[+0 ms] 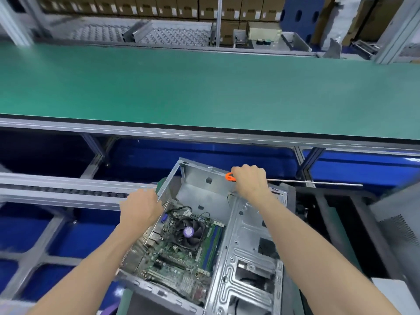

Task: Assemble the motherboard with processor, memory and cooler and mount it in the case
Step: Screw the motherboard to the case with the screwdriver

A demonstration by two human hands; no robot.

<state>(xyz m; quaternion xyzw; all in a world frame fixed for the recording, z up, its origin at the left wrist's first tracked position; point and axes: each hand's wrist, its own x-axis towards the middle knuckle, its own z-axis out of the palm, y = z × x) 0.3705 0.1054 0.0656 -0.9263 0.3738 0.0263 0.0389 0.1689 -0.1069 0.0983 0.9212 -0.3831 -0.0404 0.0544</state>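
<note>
An open grey metal case (pixel 245 246) sits tilted low in the middle of the view. Inside it lies the green motherboard (pixel 172 258), with a black fan cooler (pixel 189 231) and memory sticks (pixel 216 237) fitted on it. My left hand (pixel 141 209) grips the case's left rim. At the case's far edge, my right hand (pixel 250 180) is curled round the orange handle of a screwdriver (pixel 313 182), whose long metal shaft points right. The processor is hidden under the cooler.
A wide green conveyor belt (pixel 204 87) runs across just beyond the case, edged by an aluminium rail (pixel 159 130). Blue bins and metal frame bars lie below and to the left. A grey perforated panel (pixel 400 226) stands at the right. Cardboard boxes line the back.
</note>
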